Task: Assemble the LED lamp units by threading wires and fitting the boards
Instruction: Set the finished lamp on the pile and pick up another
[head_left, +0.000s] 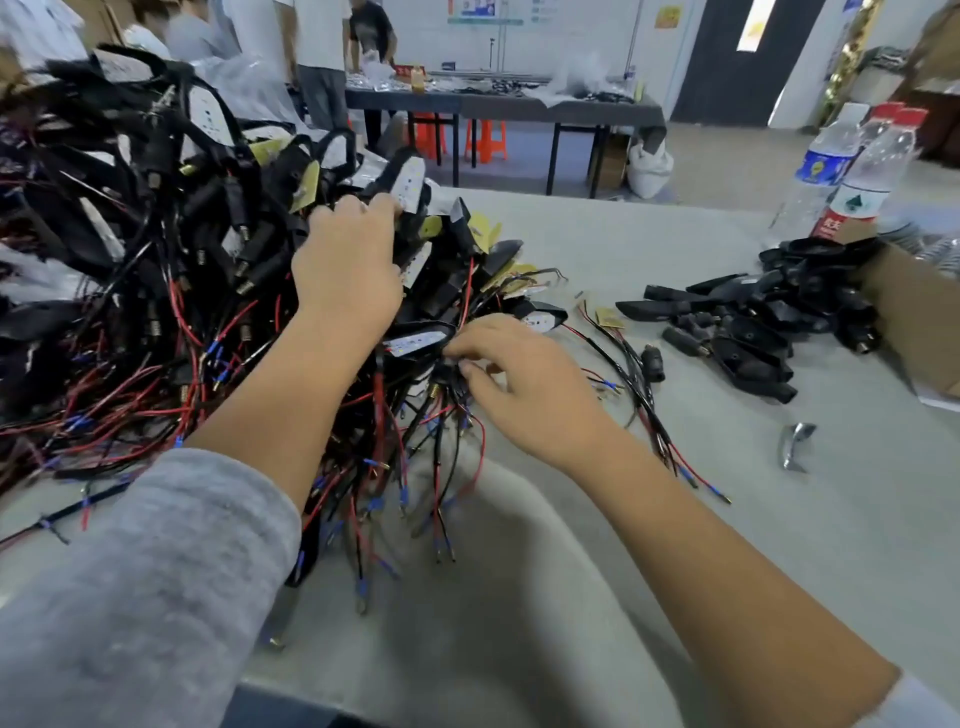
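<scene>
A big heap of assembled lamp units (171, 249), black housings with white LED boards and red and black wires, fills the left of the table. My left hand (349, 260) reaches into the heap's right side, its fingers curled round a black housing with a white board (408, 182). My right hand (511, 384) lies lower, thumb and fingers pinching the wires at the end of another lamp unit (415, 340) at the heap's front. Empty black housings (748, 322) lie in a pile at the right. A loose yellow board with wires (608, 318) lies between.
Two plastic water bottles (852, 171) stand at the far right beside a cardboard box (914, 322). A small metal piece (797, 447) lies on the grey table (675, 249). Behind, people stand at another table (519, 106) with orange stools under it.
</scene>
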